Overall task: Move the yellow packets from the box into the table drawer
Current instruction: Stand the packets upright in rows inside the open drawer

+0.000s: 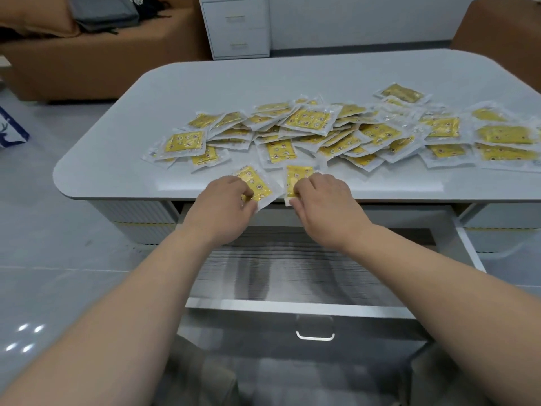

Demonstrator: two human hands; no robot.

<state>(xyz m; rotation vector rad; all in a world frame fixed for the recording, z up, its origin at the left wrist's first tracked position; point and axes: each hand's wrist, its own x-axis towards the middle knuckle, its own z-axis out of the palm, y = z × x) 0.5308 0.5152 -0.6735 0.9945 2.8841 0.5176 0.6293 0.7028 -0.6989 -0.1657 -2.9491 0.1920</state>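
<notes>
Left fingers point(245, 191) pinch the left packet point(252, 177), right fingers point(302, 189) the right packet point(295, 174).

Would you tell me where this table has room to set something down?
Bare: the far strip of table behind the packet pile, and the left end. Crowded: centre to right; left hand and right hand occupy the near edge.

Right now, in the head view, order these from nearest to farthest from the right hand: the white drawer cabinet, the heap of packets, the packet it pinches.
1. The yellow packet, pinched by the right hand at the table's front edge.
2. The heap of packets, mid-table, beyond the hand.
3. The white drawer cabinet, behind the table, far back.
</notes>
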